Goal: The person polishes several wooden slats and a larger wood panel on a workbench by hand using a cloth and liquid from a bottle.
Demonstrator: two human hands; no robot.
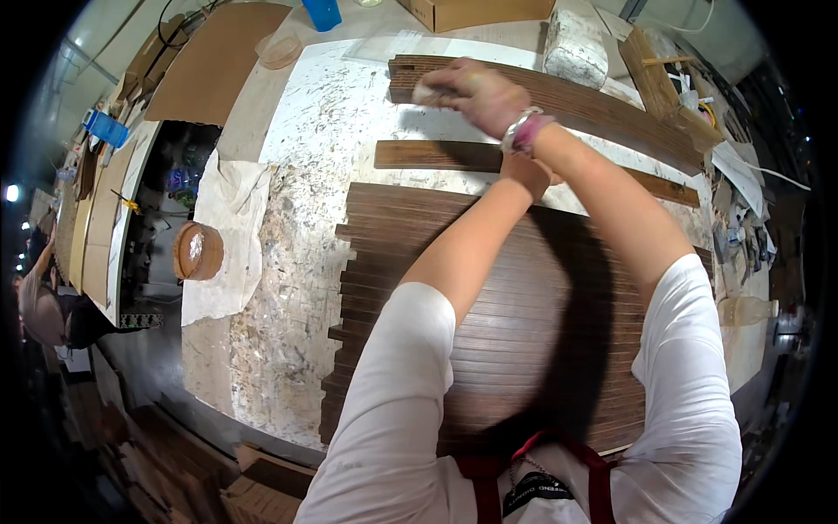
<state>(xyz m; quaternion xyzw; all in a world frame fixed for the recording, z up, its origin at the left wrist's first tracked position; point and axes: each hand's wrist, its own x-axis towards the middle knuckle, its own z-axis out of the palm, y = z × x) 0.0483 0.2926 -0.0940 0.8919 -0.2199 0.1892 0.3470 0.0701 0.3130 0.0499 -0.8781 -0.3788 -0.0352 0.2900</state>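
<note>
My right hand (487,94) is closed around a small pale wad (433,93), perhaps a cloth or a sponge, over the near edge of a row of dark brown wood strips (594,106). Motion blurs it a little. On its wrist are a bracelet and a pink band. My left hand (527,175) reaches under the right forearm to a single brown wood strip (436,155) lying apart from the others. Its fingers are mostly hidden. Below both hands, many dark strips (515,306) lie side by side as a broad panel with uneven left ends.
A paint-stained white table (297,367) bears the wood. To the left, a round brown bowl (198,251) sits on a pale cloth (229,196). Behind the strips stand a white-wrapped block (576,48) and a cardboard box (480,10). A clear bottle (747,311) lies at right.
</note>
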